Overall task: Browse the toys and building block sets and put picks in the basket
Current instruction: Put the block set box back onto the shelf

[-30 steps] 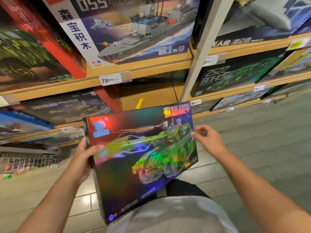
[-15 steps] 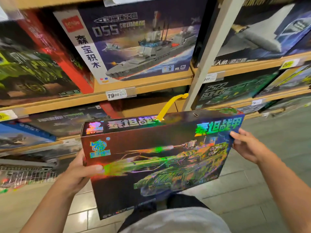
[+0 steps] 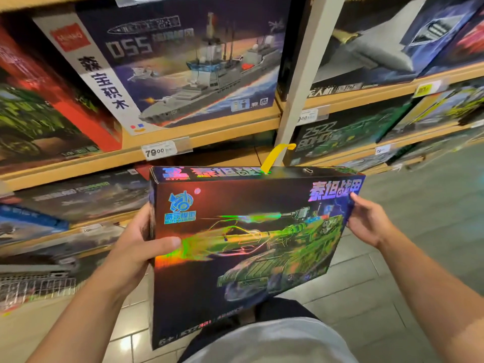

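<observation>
Tank box (image 3: 251, 247) | dark, holographic green tank | yellow handle (image 3: 275, 157)

reading "055" and "森宝积木" on the warship box (image 3: 183, 69); "79.00" showing on the price tag (image 3: 159, 152) clipped to the shelf edge (image 3: 209, 132); "泰坦战甲" and "6+" printing on the tank box (image 3: 248, 244).

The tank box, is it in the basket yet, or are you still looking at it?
Done: one pick is off the shelf. The tank box is in hand, held upright in front of the shelves, with the left hand gripping its left edge and the right hand holding its right edge. Left: it is not in a basket yet. A wire basket seems to sit low on the left, blurred.
</observation>
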